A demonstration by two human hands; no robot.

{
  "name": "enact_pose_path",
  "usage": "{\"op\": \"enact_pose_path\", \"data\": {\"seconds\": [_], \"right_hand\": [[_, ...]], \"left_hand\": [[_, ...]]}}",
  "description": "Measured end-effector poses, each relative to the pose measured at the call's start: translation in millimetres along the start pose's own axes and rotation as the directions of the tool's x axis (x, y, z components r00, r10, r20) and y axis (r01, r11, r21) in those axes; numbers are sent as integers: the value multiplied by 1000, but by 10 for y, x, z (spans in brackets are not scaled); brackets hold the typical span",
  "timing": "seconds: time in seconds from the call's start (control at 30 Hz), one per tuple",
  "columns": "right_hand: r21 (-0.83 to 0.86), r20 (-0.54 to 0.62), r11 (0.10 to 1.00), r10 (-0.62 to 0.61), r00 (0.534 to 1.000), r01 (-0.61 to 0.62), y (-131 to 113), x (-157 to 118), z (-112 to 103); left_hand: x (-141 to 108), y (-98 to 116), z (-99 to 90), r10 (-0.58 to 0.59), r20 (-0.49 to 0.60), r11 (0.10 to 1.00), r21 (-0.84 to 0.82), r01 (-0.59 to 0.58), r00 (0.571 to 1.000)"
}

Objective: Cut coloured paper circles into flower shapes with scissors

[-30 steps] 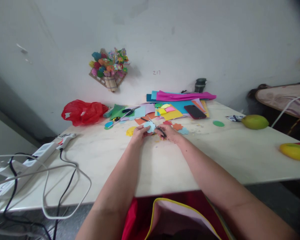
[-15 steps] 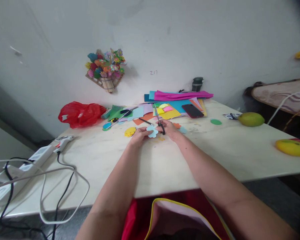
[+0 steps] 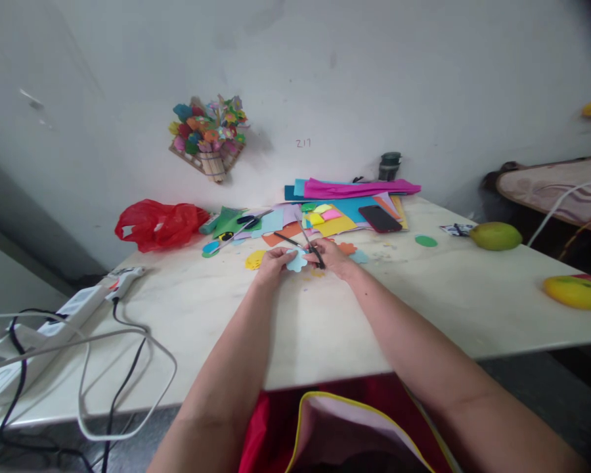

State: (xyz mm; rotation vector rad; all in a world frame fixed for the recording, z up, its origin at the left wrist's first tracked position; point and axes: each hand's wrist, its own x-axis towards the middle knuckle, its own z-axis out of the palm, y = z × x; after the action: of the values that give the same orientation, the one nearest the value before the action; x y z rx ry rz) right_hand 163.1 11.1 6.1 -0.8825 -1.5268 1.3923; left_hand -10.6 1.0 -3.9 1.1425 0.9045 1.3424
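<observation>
My left hand (image 3: 274, 263) pinches a light blue paper flower (image 3: 297, 261) with a scalloped edge, just above the table (image 3: 325, 328). Closed around a pair of scissors (image 3: 317, 255) with black handles, my right hand (image 3: 331, 256) is at the flower's right side. The blades point up and away from me; whether they touch the paper I cannot tell. Yellow paper flowers (image 3: 255, 260) lie beside my left hand. An orange paper flower (image 3: 346, 248) and a blue one (image 3: 359, 255) lie just past my right hand. Small paper scraps (image 3: 317, 273) are scattered below the scissors.
Coloured paper sheets (image 3: 339, 225) and a phone (image 3: 380, 219) lie further back. Another pair of scissors (image 3: 251, 220) rests near a red plastic bag (image 3: 160, 225). A power strip (image 3: 73, 309) with cables is at left; two mangoes (image 3: 496, 236) sit at right.
The light blue paper flower has turned and shifted slightly left in my left hand. The scissors have tilted a little to the left in my right hand.
</observation>
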Motion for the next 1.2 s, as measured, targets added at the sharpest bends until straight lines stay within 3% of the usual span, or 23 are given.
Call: {"op": "enact_pose_path", "data": {"seconds": [0.1,0.33,1.2], "right_hand": [[-97,46,995,40,998,-35,-22,-35,-14],[-135,214,990,59,975,-30,-34,-71,-15],[-206,211,978,71,975,-27,19,-41,-31]], "left_hand": [[11,12,-10,24,-34,999,-43,-26,999],[-2,64,11,53,-98,986,-151,-68,994],[6,51,0,23,-122,989,-145,-41,992]]}}
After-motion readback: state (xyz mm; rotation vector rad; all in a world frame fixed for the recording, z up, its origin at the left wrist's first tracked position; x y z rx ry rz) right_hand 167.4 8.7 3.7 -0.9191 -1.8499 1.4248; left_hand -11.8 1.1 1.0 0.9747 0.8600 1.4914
